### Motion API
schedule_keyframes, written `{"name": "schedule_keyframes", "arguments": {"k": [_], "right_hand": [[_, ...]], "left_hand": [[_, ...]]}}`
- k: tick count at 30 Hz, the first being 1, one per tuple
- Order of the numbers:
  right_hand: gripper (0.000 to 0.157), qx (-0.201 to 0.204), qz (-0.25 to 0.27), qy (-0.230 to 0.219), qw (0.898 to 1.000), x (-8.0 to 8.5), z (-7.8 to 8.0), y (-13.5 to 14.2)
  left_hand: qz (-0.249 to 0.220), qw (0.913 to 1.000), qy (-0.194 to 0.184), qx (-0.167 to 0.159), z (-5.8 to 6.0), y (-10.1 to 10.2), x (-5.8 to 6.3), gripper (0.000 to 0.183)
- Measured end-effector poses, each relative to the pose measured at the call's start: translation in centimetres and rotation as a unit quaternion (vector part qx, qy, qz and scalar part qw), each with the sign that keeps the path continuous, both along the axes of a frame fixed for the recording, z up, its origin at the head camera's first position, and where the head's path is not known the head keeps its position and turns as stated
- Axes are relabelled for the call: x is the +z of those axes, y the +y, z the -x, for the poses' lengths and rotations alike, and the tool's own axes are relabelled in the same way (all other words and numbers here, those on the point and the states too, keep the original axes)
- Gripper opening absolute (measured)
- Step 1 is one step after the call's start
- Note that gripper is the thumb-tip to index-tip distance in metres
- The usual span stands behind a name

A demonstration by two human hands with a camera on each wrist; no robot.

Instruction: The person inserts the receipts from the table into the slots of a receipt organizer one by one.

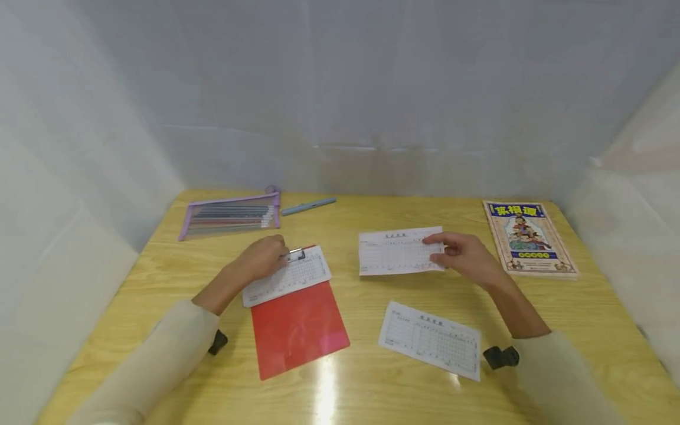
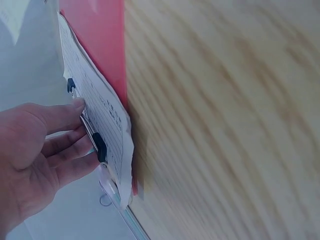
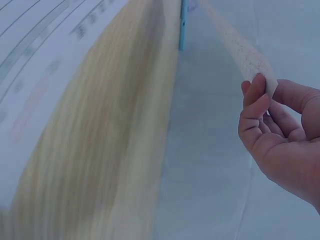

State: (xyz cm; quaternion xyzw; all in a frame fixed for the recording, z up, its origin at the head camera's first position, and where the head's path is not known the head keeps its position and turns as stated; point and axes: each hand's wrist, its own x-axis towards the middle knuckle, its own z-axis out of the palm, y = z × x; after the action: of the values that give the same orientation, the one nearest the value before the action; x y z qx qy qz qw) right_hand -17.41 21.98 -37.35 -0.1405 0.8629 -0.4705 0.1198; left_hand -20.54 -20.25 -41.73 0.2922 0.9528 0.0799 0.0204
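Note:
On the left lies a red clipboard (image 1: 300,327), with printed paper forms (image 1: 303,274) across its top under a metal clip (image 1: 295,255). My left hand (image 1: 264,258) grips that clip; in the left wrist view the thumb (image 2: 75,106) presses its wire lever between two black end pieces, with the fingers behind. My right hand (image 1: 467,257) pinches the right end of a printed form (image 1: 398,252), thumb on one side and fingertips on the other. This sheet is held up over the table, slightly bent. A second loose form (image 1: 432,339) lies on the table, nearer to me.
A clear pencil pouch with purple trim (image 1: 234,215) lies at the back left, with several pencils inside. Beside it is a blue pen (image 1: 309,206). At the back right is a book with a colourful cover (image 1: 528,238). Pale sheeting (image 1: 340,94) encloses the wooden table (image 1: 212,395).

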Motion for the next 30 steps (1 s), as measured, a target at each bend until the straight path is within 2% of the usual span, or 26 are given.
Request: {"name": "schedule_keyframes", "arguments": {"k": [8,13,17,21,26,30], "right_hand": [[0.035,0.060,0.033,-0.024,0.997,0.5,1.1,-5.0],[0.035,0.123,0.052,-0.055,0.990,-0.8,1.8,-8.4],[0.034,0.160,0.056,-0.080,0.982,-2.2,2.2,-11.0],[0.031,0.167,0.038,-0.091,0.981,-3.2,2.6,-13.1],[0.031,0.147,-0.010,-0.109,0.983,-3.9,2.9,-15.6],[0.031,0.146,-0.046,-0.096,0.984,-4.4,3.0,-17.3]], "left_hand": [[-0.002,1.0000,-0.002,-0.006,0.3,0.4,0.2,0.006],[-0.013,0.9998,-0.016,-0.004,0.7,0.4,0.4,0.008],[-0.019,0.9997,-0.012,-0.008,0.9,0.3,0.2,0.007],[-0.024,0.9996,-0.011,-0.013,0.9,0.3,0.2,0.006],[-0.025,0.9995,-0.014,-0.012,0.8,0.5,0.5,0.006],[-0.028,0.9994,-0.013,-0.011,0.8,0.5,0.4,0.006]]}}
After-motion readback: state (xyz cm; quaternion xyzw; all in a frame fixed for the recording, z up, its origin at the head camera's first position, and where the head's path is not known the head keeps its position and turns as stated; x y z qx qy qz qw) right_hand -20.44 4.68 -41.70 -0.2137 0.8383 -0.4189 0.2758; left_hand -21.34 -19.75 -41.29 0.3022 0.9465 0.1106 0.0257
